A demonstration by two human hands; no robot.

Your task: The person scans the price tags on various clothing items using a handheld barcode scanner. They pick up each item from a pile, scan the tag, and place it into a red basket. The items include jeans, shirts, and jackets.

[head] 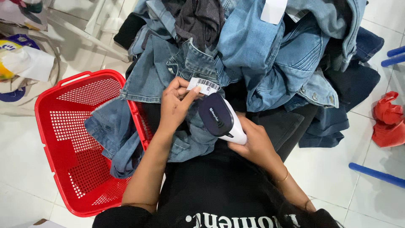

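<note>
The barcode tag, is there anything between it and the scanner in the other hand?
Nothing visible. The left hand pinches the white barcode tag by its left end, printed side up. The scanner, held in the right hand, points its dark head at the tag just below it, with no denim across the gap.

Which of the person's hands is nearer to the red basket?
Left. The left hand pinches a white barcode tag just beside the red basket rim; the right hand grips the scanner farther away.
</note>
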